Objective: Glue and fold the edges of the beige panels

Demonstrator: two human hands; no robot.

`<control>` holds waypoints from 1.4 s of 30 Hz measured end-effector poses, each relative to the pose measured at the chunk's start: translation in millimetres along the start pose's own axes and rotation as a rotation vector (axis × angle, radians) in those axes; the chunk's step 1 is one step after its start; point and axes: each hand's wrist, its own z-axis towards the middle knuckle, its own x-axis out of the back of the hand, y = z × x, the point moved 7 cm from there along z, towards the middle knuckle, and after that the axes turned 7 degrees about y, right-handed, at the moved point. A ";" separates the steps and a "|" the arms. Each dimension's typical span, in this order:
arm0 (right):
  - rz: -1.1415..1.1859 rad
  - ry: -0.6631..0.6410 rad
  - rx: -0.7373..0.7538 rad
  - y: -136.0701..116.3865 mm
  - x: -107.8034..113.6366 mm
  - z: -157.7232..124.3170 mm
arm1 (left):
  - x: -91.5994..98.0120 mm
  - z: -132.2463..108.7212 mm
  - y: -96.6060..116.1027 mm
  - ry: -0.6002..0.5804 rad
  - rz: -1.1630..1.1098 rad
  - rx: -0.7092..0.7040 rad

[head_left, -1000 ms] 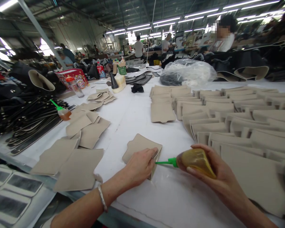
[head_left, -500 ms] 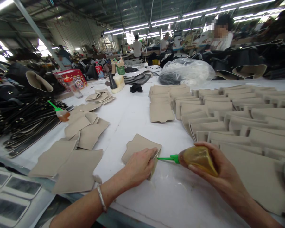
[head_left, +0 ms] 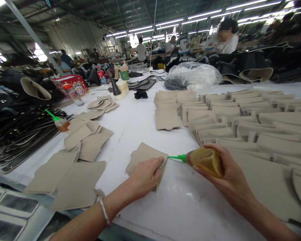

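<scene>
Tube lights [head_left: 205,13] glow beneath a dark roof [head_left: 137,11] as I look remotely across a white surface [head_left: 130,124] toward a ribbed wall [head_left: 72,38], bright windows [head_left: 40,52] and 1 slanted grey pole [head_left: 33,33].

On the white surface [head_left: 132,125], a beige piece [head_left: 142,154] is partly covered by the left hand [head_left: 144,175]. At three o'clock from it, a squeeze bottle [head_left: 205,162] of amber liquid is held in the right hand [head_left: 231,171], its green nozzle [head_left: 178,157] pointed at the piece's right corner; contact cannot be judged. Loose pieces [head_left: 79,184] are spread from eight to eleven o'clock, stacked rows [head_left: 215,133] are set from one to three, and a second bottle [head_left: 62,126] is seen at ten.
</scene>
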 end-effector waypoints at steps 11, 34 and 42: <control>0.030 0.006 -0.071 4.3 -1.9 2.5 | 1.3 2.0 0.3 0.009 -0.007 0.005; 0.156 -0.222 -0.172 6.5 -16.4 -34.3 | 0.1 1.4 -3.2 0.053 -0.007 0.024; 0.177 -0.205 -0.226 14.8 -10.9 -38.1 | 1.0 1.8 -3.2 0.058 -0.015 0.021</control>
